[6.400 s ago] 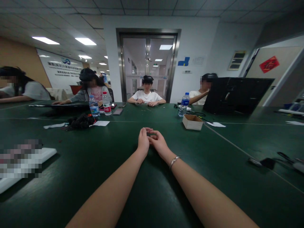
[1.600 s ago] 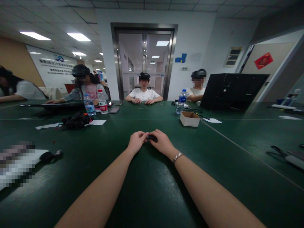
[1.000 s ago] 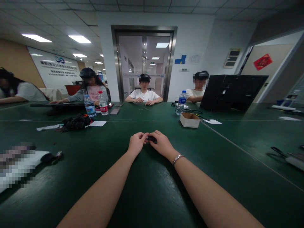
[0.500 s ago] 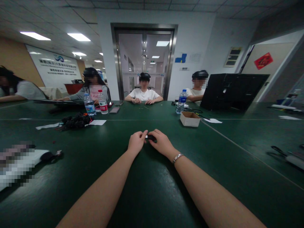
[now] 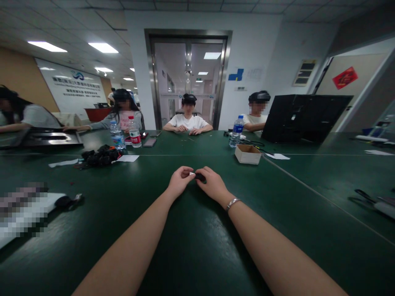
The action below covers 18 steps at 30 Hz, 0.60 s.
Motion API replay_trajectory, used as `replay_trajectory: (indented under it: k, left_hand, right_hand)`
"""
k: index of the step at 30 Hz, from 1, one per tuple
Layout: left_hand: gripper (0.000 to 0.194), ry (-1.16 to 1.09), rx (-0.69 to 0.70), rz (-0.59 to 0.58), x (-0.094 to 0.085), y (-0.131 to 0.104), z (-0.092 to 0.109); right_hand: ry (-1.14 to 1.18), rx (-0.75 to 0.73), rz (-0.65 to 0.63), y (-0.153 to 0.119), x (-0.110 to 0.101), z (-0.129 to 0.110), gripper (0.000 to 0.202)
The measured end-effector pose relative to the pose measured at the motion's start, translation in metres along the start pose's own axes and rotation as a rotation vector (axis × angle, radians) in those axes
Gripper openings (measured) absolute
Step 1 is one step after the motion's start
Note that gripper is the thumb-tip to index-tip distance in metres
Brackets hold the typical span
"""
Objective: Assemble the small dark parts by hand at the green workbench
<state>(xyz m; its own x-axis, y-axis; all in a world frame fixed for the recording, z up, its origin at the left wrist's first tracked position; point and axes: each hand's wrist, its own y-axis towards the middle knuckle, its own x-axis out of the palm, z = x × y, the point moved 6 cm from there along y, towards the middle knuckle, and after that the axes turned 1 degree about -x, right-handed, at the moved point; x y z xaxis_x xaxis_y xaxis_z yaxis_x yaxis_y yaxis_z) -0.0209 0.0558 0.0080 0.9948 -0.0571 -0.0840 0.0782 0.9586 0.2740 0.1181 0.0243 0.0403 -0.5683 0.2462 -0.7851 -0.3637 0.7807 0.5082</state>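
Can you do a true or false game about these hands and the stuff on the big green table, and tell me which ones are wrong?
1. The right hand holds a small dark thing. True.
2. The silver bracelet is on the left arm. False: it is on the right arm.
3. The open box stands on the green table. True.
4. The red-capped bottle lies on its side. False: it stands upright.
5. The left hand grips the open box. False: it is curled at one end of the small dark thing.

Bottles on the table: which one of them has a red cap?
The middle bottle; the left bottle beside it and the right bottle, near the open box, both have blue caps.
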Motion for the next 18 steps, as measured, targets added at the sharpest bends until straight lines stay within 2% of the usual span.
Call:
replay_trajectory:
  k: [4, 7, 10, 12, 14, 16, 18]
  left_hand:
    - [0.037, -0.051, -0.04, 0.012, -0.003, -0.001, 0.003]
    - [0.037, 0.016, -0.141, 0.078, -0.006, -0.001, -0.003]
    - [0.042, 0.123, -0.187, 0.074, -0.006, 0.0, -0.01]
    - [0.045, 0.201, -0.167, 0.043, -0.004, 0.001, -0.011]
    - [0.038, 0.218, -0.107, 0.015, -0.002, 0.001, -0.006]
    - [0.027, 0.161, -0.029, -0.028, 0.0, 0.0, 0.002]
    - [0.027, 0.091, 0.003, -0.051, 0.001, -0.002, 0.007]
  right_hand:
    - [-0.011, 0.014, -0.001, 0.0, 0.0, 0.002, 0.022]
    - [-0.012, 0.005, 0.005, 0.0, 0.0, 0.003, 0.021]
    - [-0.005, 0.009, 0.008, -0.001, -0.001, 0.002, 0.021]
    - [0.001, 0.014, 0.008, -0.001, -0.001, 0.002, 0.02]
    - [0.008, 0.009, 0.011, -0.001, -0.001, 0.002, 0.02]
    - [0.015, 0.006, 0.024, -0.001, -0.001, 0.004, 0.019]
    - [0.019, 0.012, 0.039, -0.001, 0.0, 0.007, 0.019]
